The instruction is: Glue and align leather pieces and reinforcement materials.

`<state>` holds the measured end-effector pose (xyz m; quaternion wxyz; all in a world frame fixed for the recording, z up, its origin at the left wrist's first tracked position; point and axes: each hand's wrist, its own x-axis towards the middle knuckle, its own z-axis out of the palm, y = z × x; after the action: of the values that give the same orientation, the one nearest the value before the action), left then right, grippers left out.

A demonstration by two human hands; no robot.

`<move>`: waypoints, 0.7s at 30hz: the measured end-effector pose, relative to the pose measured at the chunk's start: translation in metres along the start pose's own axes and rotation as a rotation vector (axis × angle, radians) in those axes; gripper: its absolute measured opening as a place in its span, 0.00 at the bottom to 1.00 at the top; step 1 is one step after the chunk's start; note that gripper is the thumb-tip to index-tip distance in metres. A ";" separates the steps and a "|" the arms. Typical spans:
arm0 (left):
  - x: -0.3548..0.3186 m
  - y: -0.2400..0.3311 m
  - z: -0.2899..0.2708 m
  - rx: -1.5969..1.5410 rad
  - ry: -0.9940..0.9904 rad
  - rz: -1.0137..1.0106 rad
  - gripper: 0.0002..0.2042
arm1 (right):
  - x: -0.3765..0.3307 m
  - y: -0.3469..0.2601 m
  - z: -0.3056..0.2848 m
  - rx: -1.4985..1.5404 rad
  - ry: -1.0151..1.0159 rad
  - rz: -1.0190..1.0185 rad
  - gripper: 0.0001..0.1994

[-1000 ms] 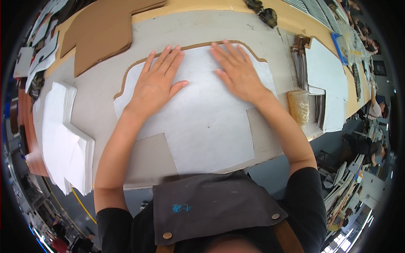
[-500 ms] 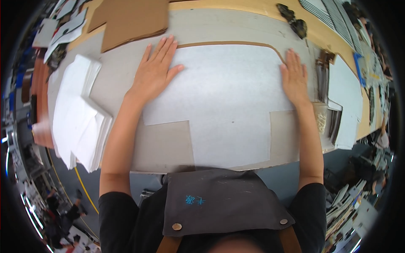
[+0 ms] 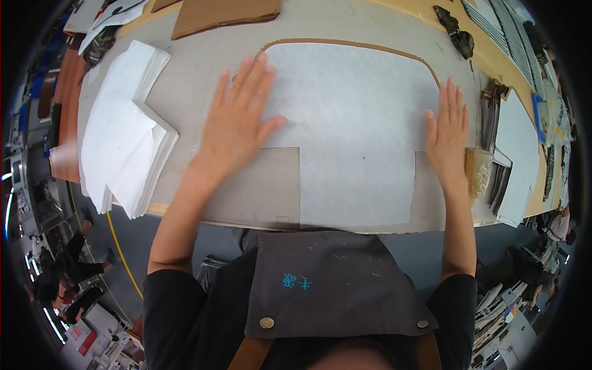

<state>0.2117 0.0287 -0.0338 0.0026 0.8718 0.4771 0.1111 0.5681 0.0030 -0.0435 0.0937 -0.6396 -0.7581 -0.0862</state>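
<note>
A white T-shaped sheet lies flat on the grey tabletop, its narrow part toward me. Along its far edge and rounded corners shows a thin brown border of a piece underneath. My left hand is open, palm down, fingers stretched over the left edge of the sheet; it looks slightly blurred. At the right edge of the sheet my right hand is also open, fingers straight and pointing away from me. Whether either palm presses on the surface, I cannot tell. Neither hand grips anything.
A stack of white cut sheets lies at the left. Brown sheets are piled at the far side. To the right stand dark strips, a white panel and a small tan packet. Dark crumpled scraps lie far right.
The view has shifted, so the table sits higher in the picture. Relative to the white sheet, my left hand has drawn back toward me, and my right hand slightly too. Both stay open.
</note>
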 end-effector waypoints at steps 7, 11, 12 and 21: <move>-0.024 0.076 0.016 -0.275 -0.184 0.224 0.37 | -0.023 -0.085 -0.003 0.287 -0.190 -0.218 0.32; -0.032 0.067 0.013 -0.245 -0.157 0.184 0.36 | -0.023 -0.071 -0.003 0.209 -0.176 -0.177 0.32; -0.034 0.063 0.014 -0.237 -0.178 0.178 0.35 | -0.024 -0.066 -0.002 0.173 -0.196 -0.167 0.31; 0.001 -0.012 0.028 -0.206 0.191 -0.089 0.23 | -0.038 0.036 -0.012 -0.131 -0.044 0.063 0.28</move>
<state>0.2081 0.0391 -0.0624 0.0517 0.8304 0.4994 0.2417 0.6097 -0.0299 -0.0411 0.0377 -0.6696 -0.7323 -0.1184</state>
